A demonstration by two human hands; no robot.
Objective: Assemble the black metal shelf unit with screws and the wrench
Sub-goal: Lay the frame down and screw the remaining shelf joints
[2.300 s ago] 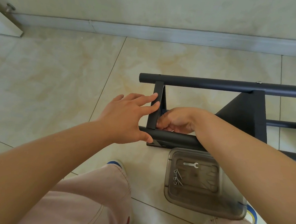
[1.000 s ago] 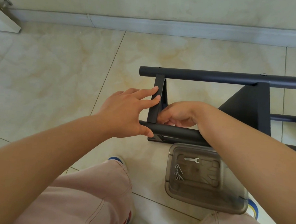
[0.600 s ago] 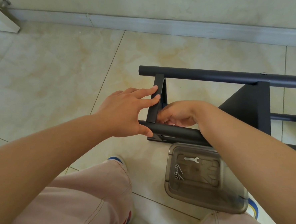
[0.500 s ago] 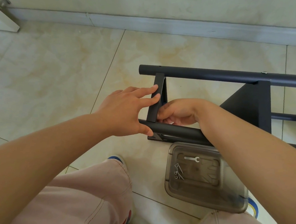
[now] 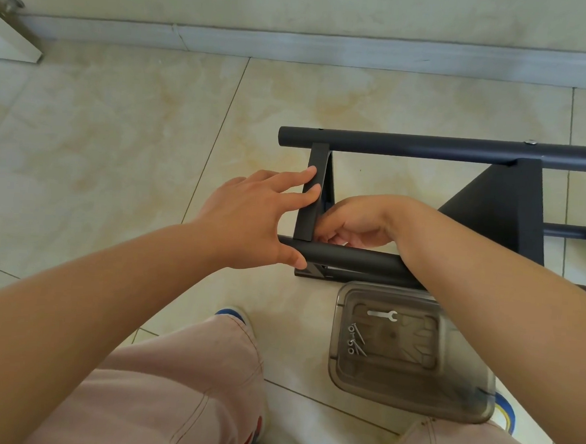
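The black metal shelf unit (image 5: 443, 147) lies on its side on the tiled floor. My left hand (image 5: 250, 219) holds its near end: fingertips rest on the flat end bracket (image 5: 313, 175) and the thumb hooks under the near round tube (image 5: 351, 259). My right hand (image 5: 356, 222) reaches over that tube, fingers curled behind the bracket; what they pinch is hidden. A small silver wrench (image 5: 382, 314) and several screws (image 5: 354, 340) lie in a smoky transparent tray (image 5: 341, 369) in front of the frame.
A black shelf panel (image 5: 501, 207) stands further right along the frame. The wall skirting (image 5: 329, 50) runs across the back, and a white door corner (image 5: 8, 38) with a stopper sits far left. My knees in pink trousers (image 5: 171, 393) fill the bottom.
Both hands have stayed on the frame's near end. The view has shifted slightly, and my right fingers have worked a little behind the bracket.
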